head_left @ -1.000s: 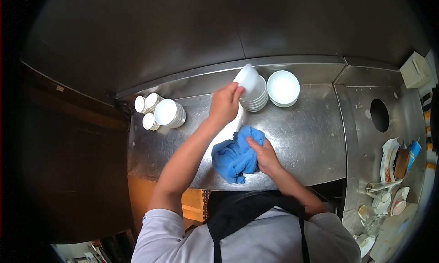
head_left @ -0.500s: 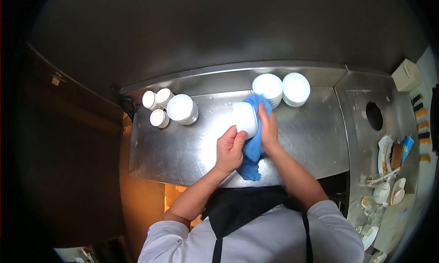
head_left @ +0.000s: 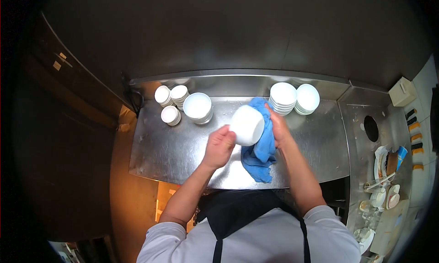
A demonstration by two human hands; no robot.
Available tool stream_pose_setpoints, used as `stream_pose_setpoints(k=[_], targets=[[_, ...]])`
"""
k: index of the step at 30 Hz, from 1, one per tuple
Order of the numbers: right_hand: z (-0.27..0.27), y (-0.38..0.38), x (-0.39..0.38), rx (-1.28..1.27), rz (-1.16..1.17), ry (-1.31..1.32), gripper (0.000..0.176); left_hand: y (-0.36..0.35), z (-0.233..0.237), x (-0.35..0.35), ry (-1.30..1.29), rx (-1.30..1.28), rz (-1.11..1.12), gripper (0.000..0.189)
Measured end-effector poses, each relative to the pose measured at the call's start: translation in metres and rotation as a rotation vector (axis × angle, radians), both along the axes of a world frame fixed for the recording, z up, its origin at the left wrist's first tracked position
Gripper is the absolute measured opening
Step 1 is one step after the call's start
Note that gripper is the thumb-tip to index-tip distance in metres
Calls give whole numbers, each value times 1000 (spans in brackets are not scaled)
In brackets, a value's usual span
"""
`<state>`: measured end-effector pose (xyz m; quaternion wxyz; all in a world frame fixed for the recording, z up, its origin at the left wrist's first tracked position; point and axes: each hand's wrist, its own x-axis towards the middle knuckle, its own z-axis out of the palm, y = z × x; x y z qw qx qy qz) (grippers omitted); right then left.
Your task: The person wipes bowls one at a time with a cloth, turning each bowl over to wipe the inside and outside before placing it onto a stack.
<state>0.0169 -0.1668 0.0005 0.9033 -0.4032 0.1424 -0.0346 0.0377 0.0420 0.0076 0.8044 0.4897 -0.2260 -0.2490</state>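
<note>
A white bowl (head_left: 247, 125) is tilted in the air above the steel counter (head_left: 302, 158), its outer side toward the camera. My left hand (head_left: 220, 146) grips its left edge, with the thumb on the outside. On the bowl's right side, my right hand (head_left: 278, 127) holds a blue cloth (head_left: 261, 148) against it; the cloth's lower end hangs down near the counter's front. Part of my right hand's fingers is hidden behind the cloth. Beyond that hand stand two stacks of white bowls (head_left: 283, 94) (head_left: 307, 98).
At the back left are a stack of larger white bowls (head_left: 198, 106) and several stacks of small white cups (head_left: 170, 114). Used dishes (head_left: 378, 196) and glasses crowd the right-hand counter, near a round dark hole (head_left: 371, 128). A white box (head_left: 402, 92) is at the far right.
The bowl has turned so that more of its outer side and base faces the camera. My left hand has moved slightly left and down. The whole view has shifted a little.
</note>
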Motion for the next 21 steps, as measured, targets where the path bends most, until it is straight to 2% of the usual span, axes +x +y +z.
stream_pose_setpoints(k=[2,3,5,9,11,12,14,15,16,18,19,21], targets=[[-25,19,-3,164,-112,-45,44,-4,8,14,204,-282,-13,45],[-5,31,-10,170,-205,-28,41,-6,6,19,196,-214,55,48],[-4,34,-5,-63,-297,-76,39,-10,1,26,170,-72,184,55],[4,51,-11,-502,-412,-139,29,-40,6,5,49,-82,252,56],[-9,65,-21,-712,-488,-193,29,-49,14,3,181,-107,252,56],[-9,66,-27,-923,-512,-322,32,-53,18,4,245,-121,254,55],[-10,69,-37,-1330,-544,-588,39,-49,5,15,457,-196,92,51],[-26,62,-39,-1459,-458,-654,49,-44,3,21,519,-232,-15,53],[-29,54,-43,-1436,-392,-669,48,-41,3,27,577,-270,-121,56],[-33,39,-52,-1390,-242,-698,46,-38,3,32,669,-269,-117,62],[-20,33,-50,-1308,-304,-662,44,-32,0,36,739,-285,-134,61],[1,31,-47,-824,-569,-394,44,-27,8,34,820,-238,-142,62]])
